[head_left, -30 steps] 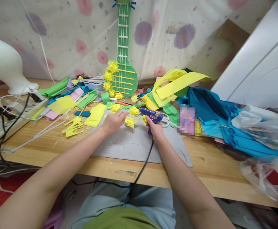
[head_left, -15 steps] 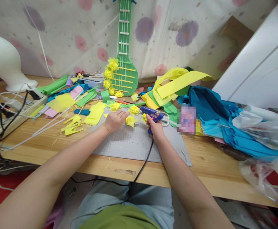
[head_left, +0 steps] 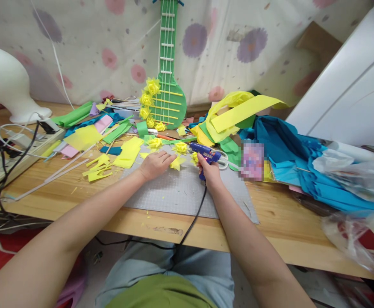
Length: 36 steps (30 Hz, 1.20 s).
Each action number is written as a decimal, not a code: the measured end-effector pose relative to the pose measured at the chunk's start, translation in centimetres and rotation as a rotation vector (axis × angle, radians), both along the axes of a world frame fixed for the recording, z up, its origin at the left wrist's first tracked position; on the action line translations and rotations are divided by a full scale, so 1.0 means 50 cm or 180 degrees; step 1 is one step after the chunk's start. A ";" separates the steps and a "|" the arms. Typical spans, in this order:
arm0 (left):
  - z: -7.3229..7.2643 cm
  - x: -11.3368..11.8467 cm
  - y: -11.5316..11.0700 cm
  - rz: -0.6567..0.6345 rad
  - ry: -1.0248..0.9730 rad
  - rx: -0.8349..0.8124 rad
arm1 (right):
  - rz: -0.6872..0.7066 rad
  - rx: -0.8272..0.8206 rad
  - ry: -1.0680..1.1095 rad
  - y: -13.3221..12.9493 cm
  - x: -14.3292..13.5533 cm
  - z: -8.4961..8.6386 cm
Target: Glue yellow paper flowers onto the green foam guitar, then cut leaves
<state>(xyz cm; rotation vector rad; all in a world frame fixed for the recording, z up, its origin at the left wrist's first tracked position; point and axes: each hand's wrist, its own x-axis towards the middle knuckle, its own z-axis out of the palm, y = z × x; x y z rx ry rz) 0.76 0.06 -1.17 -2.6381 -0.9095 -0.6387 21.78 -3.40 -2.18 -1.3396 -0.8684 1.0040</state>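
My right hand (head_left: 210,170) is wrapped round a blue glue gun (head_left: 204,152), whose small red light shows and whose nozzle points left. My left hand (head_left: 157,165) is over the grey cutting mat (head_left: 174,196), its fingers pressed together with their tips on a yellow paper flower (head_left: 176,163). Just behind lies another yellow flower (head_left: 181,148), and a further one (head_left: 155,143) is behind my left hand. Part of a yellow flower (head_left: 194,158) shows beside my right fingers. A green stringed instrument model (head_left: 177,102) with yellow flowers along its left edge stands against the back.
White scissors (head_left: 222,161) lie right of the glue gun. Yellow paper pieces (head_left: 128,153) and green strips are on the left, with a power strip (head_left: 23,158) and a white head form (head_left: 4,81) beyond. Blue paper (head_left: 279,141) and clear plastic lie right. A black cord (head_left: 193,222) crosses the table edge.
My left hand has moved slightly right and down, so its fingertips now overlap the nearest yellow flower. My right hand and the glue gun have barely shifted.
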 end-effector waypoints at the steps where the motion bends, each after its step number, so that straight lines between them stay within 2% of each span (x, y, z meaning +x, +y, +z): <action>1: 0.000 -0.002 0.000 -0.0023 -0.0001 -0.0018 | -0.0005 0.0001 0.0000 0.000 0.000 0.000; 13: 0.014 -0.015 -0.013 -0.0177 0.0159 -0.0305 | -0.0001 -0.0011 -0.0079 0.000 0.001 0.000; 20: 0.004 -0.017 -0.006 0.0022 0.0047 -0.0413 | -0.0004 -0.0021 -0.0049 0.000 0.001 -0.002; 23: 0.006 -0.022 -0.007 0.0310 -0.0013 -0.0586 | -0.0010 0.0003 -0.0026 0.001 0.001 -0.002; 27: 0.006 -0.030 -0.012 0.1242 -0.0726 -0.1256 | 0.0003 0.0028 -0.0037 0.001 0.001 -0.001; 30: 0.000 -0.032 -0.018 0.1817 -0.1314 -0.2354 | 0.0006 0.0029 -0.0054 0.000 0.000 0.000; 33: -0.003 -0.027 -0.026 0.1786 -0.1670 -0.3374 | -0.0012 0.0006 -0.0019 -0.001 -0.001 0.002; 36: 0.005 -0.013 -0.033 0.1788 -0.1785 -0.3661 | 0.0029 0.0001 -0.0005 -0.003 -0.002 0.003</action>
